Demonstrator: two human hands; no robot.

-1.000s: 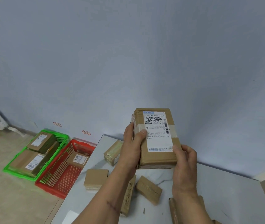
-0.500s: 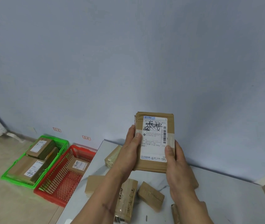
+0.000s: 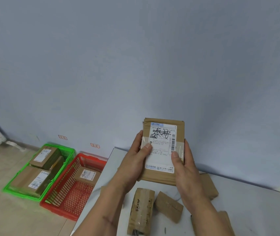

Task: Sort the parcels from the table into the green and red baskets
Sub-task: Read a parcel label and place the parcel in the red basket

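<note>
While both hands grip it by its long edges, the left hand (image 3: 134,160) and right hand (image 3: 184,169) hold the labelled parcel (image 3: 163,150) upright above the table (image 3: 255,210), thumbs pressed on its label face. Step in hand, by my judgement: reading the label to choose a basket. Several parcels lie on the table below. The green basket (image 3: 67,150) holds two parcels, the red basket (image 3: 59,206) one; both stand on the floor to the left. Next move calls for a leftward carry and a low release.
</note>
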